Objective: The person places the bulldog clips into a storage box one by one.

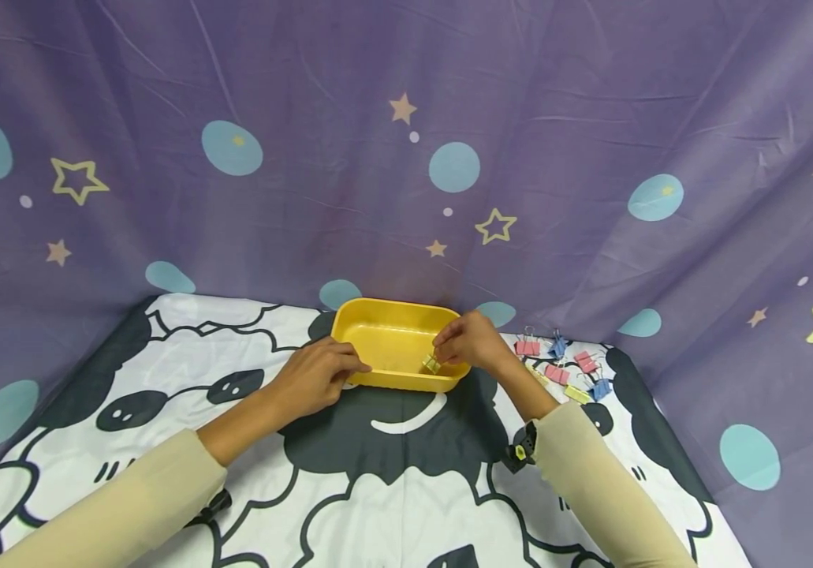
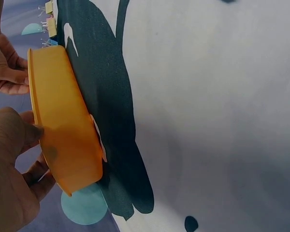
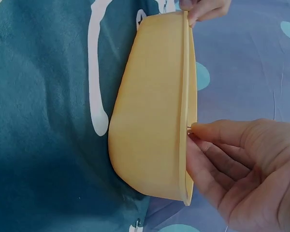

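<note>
A yellow plastic tray stands at the far side of the cloth. My left hand pinches its rim at the near left corner, with the thumb on the outer wall in the left wrist view. Over the tray's right end, my right hand holds a yellow binder clip by its wire handles, low inside the tray. From the right wrist, the front wall hides the clip's body; only a bit of wire shows at the fingertips.
Several binder clips lie on the cloth right of the tray, among them a pink clip, a blue clip and a yellow clip. A purple curtain hangs directly behind the tray. Black-and-white printed cloth covers the table.
</note>
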`<state>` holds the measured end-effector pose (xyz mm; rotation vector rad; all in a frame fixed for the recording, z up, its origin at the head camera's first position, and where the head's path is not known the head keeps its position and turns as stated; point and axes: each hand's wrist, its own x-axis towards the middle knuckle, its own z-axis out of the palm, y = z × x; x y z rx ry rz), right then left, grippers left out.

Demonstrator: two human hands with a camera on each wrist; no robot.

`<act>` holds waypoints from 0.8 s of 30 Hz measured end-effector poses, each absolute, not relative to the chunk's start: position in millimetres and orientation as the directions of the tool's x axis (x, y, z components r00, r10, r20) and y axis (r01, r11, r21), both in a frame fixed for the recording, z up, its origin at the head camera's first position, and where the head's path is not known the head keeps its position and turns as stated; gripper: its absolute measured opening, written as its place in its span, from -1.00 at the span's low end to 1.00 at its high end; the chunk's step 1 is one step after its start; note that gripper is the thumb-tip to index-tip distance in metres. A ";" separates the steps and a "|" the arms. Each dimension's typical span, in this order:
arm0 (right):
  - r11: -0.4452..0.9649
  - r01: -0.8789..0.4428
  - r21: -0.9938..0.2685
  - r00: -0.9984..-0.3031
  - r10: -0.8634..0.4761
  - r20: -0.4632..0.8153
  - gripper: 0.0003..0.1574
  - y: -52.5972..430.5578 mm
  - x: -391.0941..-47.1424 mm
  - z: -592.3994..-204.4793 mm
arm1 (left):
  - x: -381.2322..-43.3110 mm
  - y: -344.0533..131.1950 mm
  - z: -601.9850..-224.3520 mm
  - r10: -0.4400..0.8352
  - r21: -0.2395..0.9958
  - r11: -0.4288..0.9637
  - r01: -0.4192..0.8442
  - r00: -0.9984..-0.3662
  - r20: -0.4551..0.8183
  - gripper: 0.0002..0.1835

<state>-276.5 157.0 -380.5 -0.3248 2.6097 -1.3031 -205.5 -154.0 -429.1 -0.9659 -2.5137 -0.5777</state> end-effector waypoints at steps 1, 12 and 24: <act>0.598 -0.118 -0.793 -0.955 -0.288 -0.075 -0.80 156.7 -276.5 -380.4 | -205.5 -153.9 -429.3 0.538 0.235 0.677 0.697 -0.687 0.488 -0.62; 0.658 -0.193 -0.728 -0.947 -0.319 -0.037 -0.87 156.9 -275.0 -377.0 | -205.1 -153.8 -428.6 0.539 0.238 0.683 0.690 -0.697 0.474 -0.63; 0.701 -0.276 -0.657 -0.942 -0.332 0.042 -0.88 164.2 -274.0 -372.9 | -204.7 -152.9 -430.2 0.541 0.221 0.681 0.698 -0.684 0.490 -0.64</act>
